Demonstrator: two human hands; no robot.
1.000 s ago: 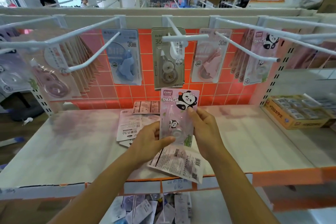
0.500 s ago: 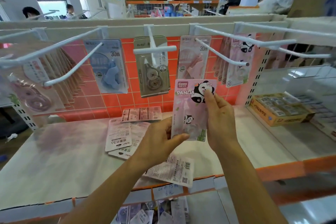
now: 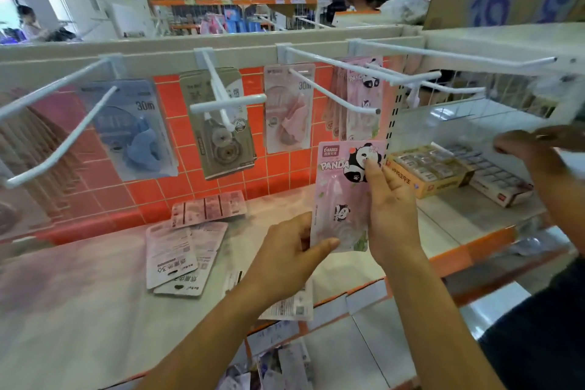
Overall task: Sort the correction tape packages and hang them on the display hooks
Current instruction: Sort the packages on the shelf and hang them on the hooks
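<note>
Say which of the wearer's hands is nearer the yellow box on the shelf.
Right. The right hand, gripping the panda package by its right edge, is just left of the yellow box; the left hand pinches the package's lower left corner, farther away.

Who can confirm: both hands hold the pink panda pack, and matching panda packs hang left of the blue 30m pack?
Wrong side. The head view shows the left hand and right hand holding the pink panda pack, but the matching panda packs hang right of the blue 30m pack, past the pink 30m pack.
</note>
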